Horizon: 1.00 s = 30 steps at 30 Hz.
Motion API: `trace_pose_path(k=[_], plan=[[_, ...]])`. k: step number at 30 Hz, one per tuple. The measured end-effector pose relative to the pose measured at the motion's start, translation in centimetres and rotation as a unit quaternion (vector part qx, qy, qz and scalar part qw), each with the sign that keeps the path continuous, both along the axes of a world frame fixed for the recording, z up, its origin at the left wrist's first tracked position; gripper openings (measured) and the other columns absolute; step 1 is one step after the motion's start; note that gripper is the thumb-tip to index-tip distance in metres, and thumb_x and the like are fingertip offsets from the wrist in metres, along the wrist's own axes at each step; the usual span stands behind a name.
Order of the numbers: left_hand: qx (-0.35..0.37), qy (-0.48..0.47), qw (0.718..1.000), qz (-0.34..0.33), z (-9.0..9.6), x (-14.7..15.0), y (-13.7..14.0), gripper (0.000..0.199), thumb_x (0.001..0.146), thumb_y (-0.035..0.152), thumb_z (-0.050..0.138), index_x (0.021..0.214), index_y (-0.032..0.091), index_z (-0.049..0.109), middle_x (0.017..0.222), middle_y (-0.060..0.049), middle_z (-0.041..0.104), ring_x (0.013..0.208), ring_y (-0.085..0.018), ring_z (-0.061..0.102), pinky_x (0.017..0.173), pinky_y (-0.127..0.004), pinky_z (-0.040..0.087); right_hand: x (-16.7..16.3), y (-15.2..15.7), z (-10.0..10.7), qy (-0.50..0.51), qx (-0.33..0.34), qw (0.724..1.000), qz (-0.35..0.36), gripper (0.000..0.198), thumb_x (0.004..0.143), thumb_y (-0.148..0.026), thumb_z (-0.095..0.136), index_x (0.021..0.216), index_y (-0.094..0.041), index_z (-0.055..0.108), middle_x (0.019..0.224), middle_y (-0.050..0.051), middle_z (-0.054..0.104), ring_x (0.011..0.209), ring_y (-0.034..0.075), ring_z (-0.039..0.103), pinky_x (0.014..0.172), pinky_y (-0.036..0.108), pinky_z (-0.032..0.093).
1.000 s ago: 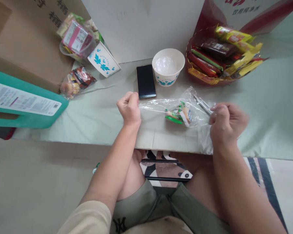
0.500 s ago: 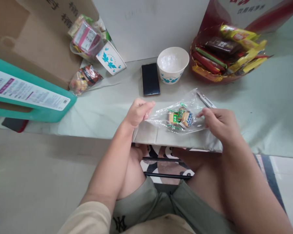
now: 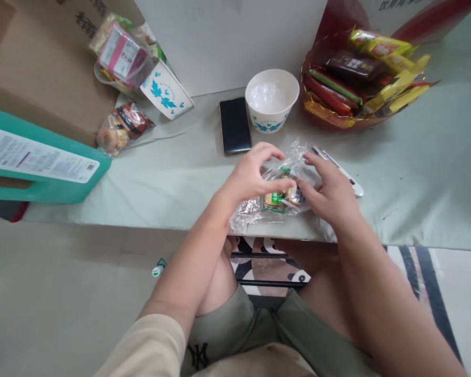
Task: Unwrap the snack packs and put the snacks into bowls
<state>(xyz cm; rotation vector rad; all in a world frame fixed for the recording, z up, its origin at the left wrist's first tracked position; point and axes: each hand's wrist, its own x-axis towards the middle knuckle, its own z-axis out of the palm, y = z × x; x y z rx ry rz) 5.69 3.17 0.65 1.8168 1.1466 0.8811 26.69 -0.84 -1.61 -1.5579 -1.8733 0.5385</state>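
Note:
A clear plastic bag [image 3: 248, 213] lies crumpled near the table's front edge. Inside it are small wrapped snacks [image 3: 273, 199] with green and yellow packaging; one has blue lettering. My left hand [image 3: 255, 175] is over the bag's left side, thumb and fingers spread apart in a curve. From the right, my right hand [image 3: 329, 191] reaches over the other side, its fingers also apart. The fingertips of both hands are close to the snacks; whether they press on the plastic I cannot tell. A white utility knife [image 3: 351, 180] lies just behind my right hand.
A black phone [image 3: 235, 125] and a white paper bowl [image 3: 272, 99] stand behind the bag. At the back right is a basket [image 3: 337, 121] full of packaged snacks. Leftward are a tipped paper bowl [image 3: 168, 93], a snack packet [image 3: 125, 128], a cardboard box [image 3: 35, 63] and a teal holder [image 3: 78, 186].
My hands have moved closer together, and my left hand has let go of the bag's left end. The stretched bag now lies bunched up. The view has shifted slightly.

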Motion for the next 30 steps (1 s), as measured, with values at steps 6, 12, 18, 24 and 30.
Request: trace_pose_path(k=[6,12,18,24,30], plan=[[0.024,0.078,0.992,0.093,-0.6,1.3,0.3,0.015,0.091,0.021,0.057,0.076,0.020,0.061,0.081,-0.001,0.067,0.077,-0.015,0.062,0.076,-0.030,0.048,0.1,0.7,-0.2,0.015,0.010,1.000,0.001,0.037,0.090,-0.028,0.059,0.123,-0.022,0.073,0.125,0.012,0.074,0.115,0.030,0.070,0.100,0.049,0.058],[0.004,0.064,0.995,0.079,-0.6,1.2,0.1,0.025,0.081,0.038,0.077,0.097,0.021,0.066,0.100,-0.003,0.071,0.089,-0.017,0.064,0.080,-0.030,0.050,-0.4,0.6,-0.2,0.016,-0.004,1.000,0.013,0.036,0.090,-0.027,0.057,0.120,-0.022,0.075,0.126,0.010,0.075,0.115,0.030,0.071,0.101,0.048,0.058],[0.001,0.100,0.991,0.086,-1.2,2.1,-0.2,0.016,0.090,0.025,0.064,0.076,0.019,0.066,0.090,-0.004,0.070,0.085,-0.017,0.064,0.081,-0.033,0.048,-1.1,0.1,-0.4,0.027,0.027,0.999,0.031,0.044,0.091,-0.016,0.044,0.120,-0.020,0.077,0.127,0.010,0.075,0.116,0.027,0.072,0.104,0.047,0.057],[-0.062,-0.060,0.977,0.196,-1.5,1.2,0.6,0.022,0.096,0.026,0.059,0.075,0.021,0.059,0.071,0.001,0.063,0.066,-0.012,0.059,0.064,-0.027,0.046,-1.0,0.0,-0.4,-0.002,0.021,1.000,-0.015,0.040,0.090,-0.021,0.051,0.121,-0.019,0.077,0.127,0.012,0.075,0.114,0.029,0.072,0.102,0.048,0.057],[-0.142,-0.163,0.920,0.327,-0.8,0.0,1.6,0.026,0.100,0.028,0.051,0.074,0.021,0.051,0.077,0.001,0.063,0.049,-0.007,0.048,0.048,-0.025,0.035,-0.8,0.2,-0.6,-0.049,0.019,0.994,-0.101,0.039,0.090,-0.031,0.054,0.121,-0.019,0.075,0.125,0.015,0.073,0.112,0.032,0.070,0.101,0.052,0.055]])
